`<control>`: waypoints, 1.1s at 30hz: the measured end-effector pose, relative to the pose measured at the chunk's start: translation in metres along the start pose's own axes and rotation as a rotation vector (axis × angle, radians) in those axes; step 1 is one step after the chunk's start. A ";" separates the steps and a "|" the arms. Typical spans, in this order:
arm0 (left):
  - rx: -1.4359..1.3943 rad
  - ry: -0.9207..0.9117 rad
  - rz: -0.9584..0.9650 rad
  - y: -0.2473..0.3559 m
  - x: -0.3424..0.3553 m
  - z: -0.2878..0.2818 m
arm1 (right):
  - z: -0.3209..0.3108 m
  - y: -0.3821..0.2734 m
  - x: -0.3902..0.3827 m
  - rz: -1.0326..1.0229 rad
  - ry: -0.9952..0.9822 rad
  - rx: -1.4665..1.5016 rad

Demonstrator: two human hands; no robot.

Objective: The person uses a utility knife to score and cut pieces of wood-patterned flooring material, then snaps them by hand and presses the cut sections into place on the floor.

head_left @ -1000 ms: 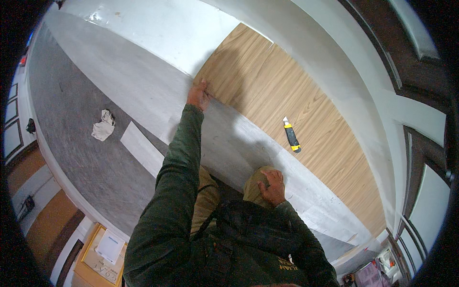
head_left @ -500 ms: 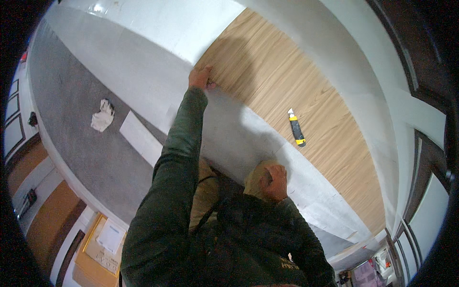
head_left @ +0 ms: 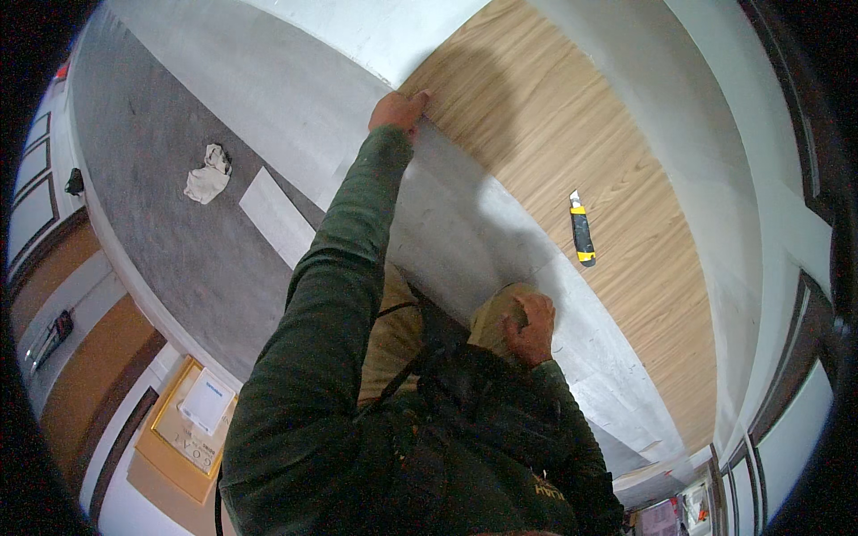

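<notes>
My left hand (head_left: pixel 397 113) is closed on the near left corner of a wood-grain flooring sheet (head_left: pixel 608 152), its thumb along the edge. My right hand (head_left: pixel 529 329) rests on my bent right knee (head_left: pixel 490 318), fingers loosely bent and apart, holding nothing. A yellow-and-black utility knife (head_left: pixel 582 230), blade out, lies on the wood-grain surface to the upper right of my right hand. Pale grey material (head_left: pixel 465 223) lies between that surface and my knees. A white crumpled cloth (head_left: pixel 207 179) and a pale strip (head_left: pixel 277 214) lie on darker grey floor to my left.
A white wall base curves along the right, with dark-framed panels (head_left: pixel 791 393) beyond. At the lower left are brown-striped panels (head_left: pixel 98 384) and a gold-framed board (head_left: pixel 188 415) bearing a white paper. Some clutter (head_left: pixel 670 514) sits at the far lower right.
The view has shifted, so the floor and objects appear higher in the picture. My left hand stays at the sheet's corner, and my right hand remains on my knee.
</notes>
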State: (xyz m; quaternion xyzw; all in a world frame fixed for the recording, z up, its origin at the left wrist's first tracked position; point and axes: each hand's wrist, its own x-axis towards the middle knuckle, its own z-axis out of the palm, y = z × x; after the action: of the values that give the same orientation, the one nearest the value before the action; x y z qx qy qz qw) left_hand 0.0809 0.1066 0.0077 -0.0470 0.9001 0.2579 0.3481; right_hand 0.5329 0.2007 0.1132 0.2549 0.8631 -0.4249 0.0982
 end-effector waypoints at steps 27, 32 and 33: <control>0.425 0.603 0.697 0.005 0.011 0.098 | 0.001 0.005 0.007 -0.030 0.065 -0.019; 0.480 0.620 0.695 0.007 0.012 0.097 | -0.001 0.010 0.007 -0.016 0.041 0.020; 0.481 0.615 0.693 0.009 0.012 0.096 | -0.003 0.011 0.012 -0.014 0.032 0.048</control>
State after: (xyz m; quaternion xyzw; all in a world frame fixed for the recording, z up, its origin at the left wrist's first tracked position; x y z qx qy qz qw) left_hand 0.1273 0.1630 -0.0568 0.2614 0.9573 0.1181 -0.0370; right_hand 0.5287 0.2131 0.1032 0.2577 0.8558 -0.4422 0.0753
